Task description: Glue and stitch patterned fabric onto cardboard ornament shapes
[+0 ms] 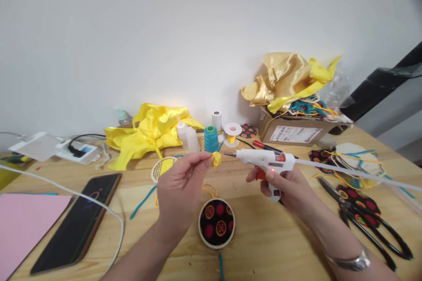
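Between thumb and forefinger, my left hand (184, 186) pinches a small gathered piece of yellow fabric (216, 159). My right hand (283, 184) grips a white hot glue gun (260, 158) by its handle, fingers near the red trigger. The gun's metal nozzle points left at the yellow piece, a short gap from it. A long glue stick (343, 169) runs out of the gun's back. Below the hands lies a round disc with black patterned fabric (216, 223) in a pale rim, with yellow and teal cords. Beside my left hand is another round wooden piece (161, 169), partly hidden.
Yellow satin cloth (148, 131), white bottles (191, 138) and thread spools (211, 139) stand along the wall. At the right are a cardboard box (290, 129) heaped with fabric and black-handled scissors (359, 215). A phone (77, 224), a white cable (82, 195) and pink paper (31, 228) lie left.
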The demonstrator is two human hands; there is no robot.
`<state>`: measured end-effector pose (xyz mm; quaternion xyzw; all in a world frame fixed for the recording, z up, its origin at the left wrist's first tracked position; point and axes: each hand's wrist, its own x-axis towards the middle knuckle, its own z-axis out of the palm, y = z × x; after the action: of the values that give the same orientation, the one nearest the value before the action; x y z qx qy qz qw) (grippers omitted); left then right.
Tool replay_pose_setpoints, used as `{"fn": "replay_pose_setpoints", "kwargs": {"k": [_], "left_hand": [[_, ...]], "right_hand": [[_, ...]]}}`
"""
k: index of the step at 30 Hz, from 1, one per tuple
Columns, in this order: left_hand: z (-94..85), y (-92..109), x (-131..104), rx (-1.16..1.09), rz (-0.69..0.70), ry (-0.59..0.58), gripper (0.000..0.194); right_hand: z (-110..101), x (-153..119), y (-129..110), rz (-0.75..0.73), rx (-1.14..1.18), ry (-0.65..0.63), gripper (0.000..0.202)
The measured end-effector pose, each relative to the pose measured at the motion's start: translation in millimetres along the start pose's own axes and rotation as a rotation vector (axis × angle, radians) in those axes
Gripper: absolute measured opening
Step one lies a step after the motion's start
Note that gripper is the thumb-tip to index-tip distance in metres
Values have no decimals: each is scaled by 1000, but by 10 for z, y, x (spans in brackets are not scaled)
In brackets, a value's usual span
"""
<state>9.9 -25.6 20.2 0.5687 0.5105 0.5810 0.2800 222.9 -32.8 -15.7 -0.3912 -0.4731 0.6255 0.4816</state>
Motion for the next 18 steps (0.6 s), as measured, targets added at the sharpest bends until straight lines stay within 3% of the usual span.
{"fn": "replay_pose_setpoints", "kwargs": {"k": [6, 10, 18], "left_hand": [[28, -23, -84, 216, 418, -58, 20], [66, 8, -115, 241, 566, -111, 23], [253, 87, -124, 426, 809, -101, 17]], "right_hand": [[113, -7, -34, 75, -14, -26, 31], [149, -21, 11, 98, -49, -72, 28], [221, -58, 45, 134, -109, -115, 31]]}}
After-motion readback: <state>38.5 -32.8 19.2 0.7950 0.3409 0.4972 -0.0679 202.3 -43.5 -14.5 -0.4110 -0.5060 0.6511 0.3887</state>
